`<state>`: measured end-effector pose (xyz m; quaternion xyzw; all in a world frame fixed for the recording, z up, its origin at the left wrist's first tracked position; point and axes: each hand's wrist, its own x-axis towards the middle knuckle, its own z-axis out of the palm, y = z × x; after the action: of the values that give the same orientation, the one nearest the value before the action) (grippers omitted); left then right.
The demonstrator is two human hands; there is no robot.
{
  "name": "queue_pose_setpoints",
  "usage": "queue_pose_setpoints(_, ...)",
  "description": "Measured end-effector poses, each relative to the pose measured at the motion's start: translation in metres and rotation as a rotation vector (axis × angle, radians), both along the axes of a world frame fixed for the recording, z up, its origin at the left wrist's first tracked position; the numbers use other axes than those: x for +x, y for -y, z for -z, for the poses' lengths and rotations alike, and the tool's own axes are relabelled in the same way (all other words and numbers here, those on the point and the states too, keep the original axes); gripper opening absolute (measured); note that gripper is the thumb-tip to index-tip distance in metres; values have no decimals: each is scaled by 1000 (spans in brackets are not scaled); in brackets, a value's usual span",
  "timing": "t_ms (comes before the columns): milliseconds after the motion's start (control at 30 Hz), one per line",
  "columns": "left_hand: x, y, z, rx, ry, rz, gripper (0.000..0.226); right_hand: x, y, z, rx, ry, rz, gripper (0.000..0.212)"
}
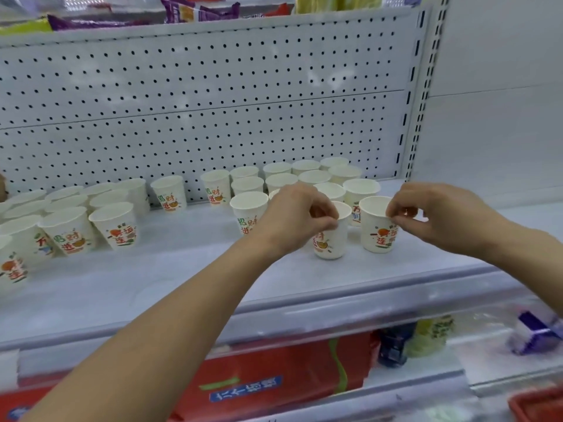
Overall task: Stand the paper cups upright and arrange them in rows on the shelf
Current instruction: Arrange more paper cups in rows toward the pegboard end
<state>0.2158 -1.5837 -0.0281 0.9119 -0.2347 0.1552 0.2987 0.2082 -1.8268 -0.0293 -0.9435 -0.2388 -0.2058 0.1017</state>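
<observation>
Two-handed rim pinch, both cup axes vertical.
The left hand (pixel 297 219) pinches the left cup (pixel 332 240) at its rim and the right hand (pixel 441 219) the right cup (pixel 376 231): both grips narrow, holding. The cups stand apart between the hands on the shelf (pixel 182 269), just in front of the standing rows (pixel 304 178).

The left hand (pixel 300 214) pinches the rim of an upright paper cup (pixel 332 239) on the white shelf (pixel 182 269); the right hand (pixel 432 214) pinches the rim of a neighbouring upright cup (pixel 376 229); behind them stand rows of cups (pixel 304 178) against the pegboard (pixel 198 102); another group (pixel 76 214) stands at the left.
</observation>
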Motion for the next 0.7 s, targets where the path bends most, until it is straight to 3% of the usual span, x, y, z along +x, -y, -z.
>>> queue_pose_setpoints(500,1,20,2,-2,27,-83,22,19,10,8,60,8,-86,7)
queue_pose_setpoints(700,2,15,5,-7,-49,-87,9,19,6,7,56,34,-108,7)
